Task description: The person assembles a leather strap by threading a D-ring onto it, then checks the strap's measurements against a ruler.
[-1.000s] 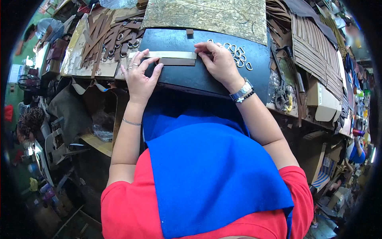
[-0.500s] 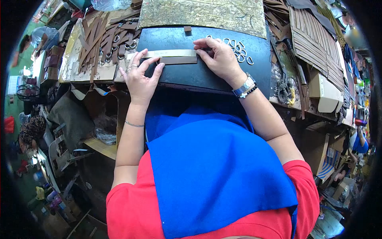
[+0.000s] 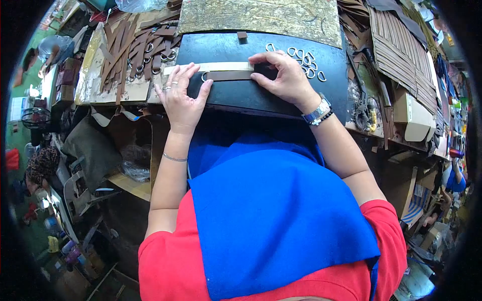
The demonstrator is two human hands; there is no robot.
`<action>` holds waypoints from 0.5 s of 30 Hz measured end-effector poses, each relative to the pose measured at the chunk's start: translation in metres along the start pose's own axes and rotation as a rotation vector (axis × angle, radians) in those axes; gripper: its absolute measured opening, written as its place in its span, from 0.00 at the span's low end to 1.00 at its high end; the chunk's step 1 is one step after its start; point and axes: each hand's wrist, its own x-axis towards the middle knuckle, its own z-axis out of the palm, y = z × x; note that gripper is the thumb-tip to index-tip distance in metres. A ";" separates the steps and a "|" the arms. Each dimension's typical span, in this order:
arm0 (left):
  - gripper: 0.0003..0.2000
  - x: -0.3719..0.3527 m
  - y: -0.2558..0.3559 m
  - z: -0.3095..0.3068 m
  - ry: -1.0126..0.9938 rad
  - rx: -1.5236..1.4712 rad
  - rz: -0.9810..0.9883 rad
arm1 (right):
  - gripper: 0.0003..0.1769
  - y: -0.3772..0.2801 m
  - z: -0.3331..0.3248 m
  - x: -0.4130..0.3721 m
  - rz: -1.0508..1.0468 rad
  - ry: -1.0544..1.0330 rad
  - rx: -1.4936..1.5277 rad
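A brown strap [image 3: 230, 76] lies across the black board [image 3: 236, 95], with a metal ring [image 3: 204, 77] at its left end. Just above the strap runs a pale strip [image 3: 226, 66], parallel to it. My left hand [image 3: 183, 93] rests at the left ends of both, its fingers spread and the thumb beside the ring. At the right, my right hand [image 3: 286, 78] has thumb and index finger on the ends of the strap and strip, pinching them from above and below. Several loose D-rings [image 3: 306, 62] lie beyond my right hand, and a small brown block [image 3: 242, 35] sits near the board's top edge.
Brown straps with rings [image 3: 153, 50] are heaped at the left. A worn sheet [image 3: 261, 15] lies beyond the board. Stacked strips [image 3: 401, 55] and a dark-handled tool [image 3: 380, 83] are at the right. A person [image 3: 52, 47] is at the far left.
The fingers of my left hand have shifted off the strap's left end, and the ring there shows more. The whole view has shifted slightly.
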 end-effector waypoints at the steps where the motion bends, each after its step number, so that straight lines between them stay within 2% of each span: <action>1: 0.19 0.000 0.000 0.000 0.000 -0.009 0.001 | 0.17 -0.001 -0.001 0.000 0.018 -0.017 -0.019; 7: 0.20 0.000 0.001 -0.001 0.019 -0.009 0.025 | 0.17 -0.010 -0.007 0.003 0.082 -0.090 -0.078; 8: 0.20 0.000 0.001 -0.001 0.032 -0.006 0.026 | 0.17 -0.003 -0.004 0.002 -0.018 -0.040 -0.084; 9: 0.20 0.003 0.007 -0.005 0.050 0.012 0.031 | 0.16 -0.003 -0.003 0.003 0.015 -0.036 -0.053; 15: 0.15 0.001 0.001 -0.004 0.089 -0.047 0.038 | 0.16 -0.004 0.001 0.003 0.079 -0.045 -0.026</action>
